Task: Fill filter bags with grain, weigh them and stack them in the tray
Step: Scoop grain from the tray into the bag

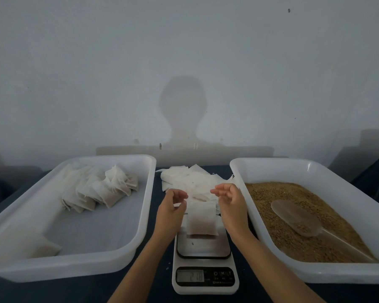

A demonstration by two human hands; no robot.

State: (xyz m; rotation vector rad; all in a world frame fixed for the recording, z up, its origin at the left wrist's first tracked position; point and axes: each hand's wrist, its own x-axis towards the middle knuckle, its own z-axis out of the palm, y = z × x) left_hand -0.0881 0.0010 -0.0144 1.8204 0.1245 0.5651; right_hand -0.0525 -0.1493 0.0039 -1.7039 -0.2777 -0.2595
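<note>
**Weighing a filled bag**

A filled filter bag (pixel 202 219) lies flat on the scale (pixel 204 248) platform, long axis running away from the person, grain-heavy end nearest, open flap farthest. Left hand (pixel 172 206) and right hand (pixel 230 201) hover either side, each grip loosely curled, holding nothing. Best to keep both off the platform until the blurred display (pixel 190 275) settles, then lift the bag to the left tray (pixel 127 248).

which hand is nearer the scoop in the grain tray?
Right. The right hand hovers beside the grain tray's left wall, nearer the scoop; the left hand is across the scale.
</note>
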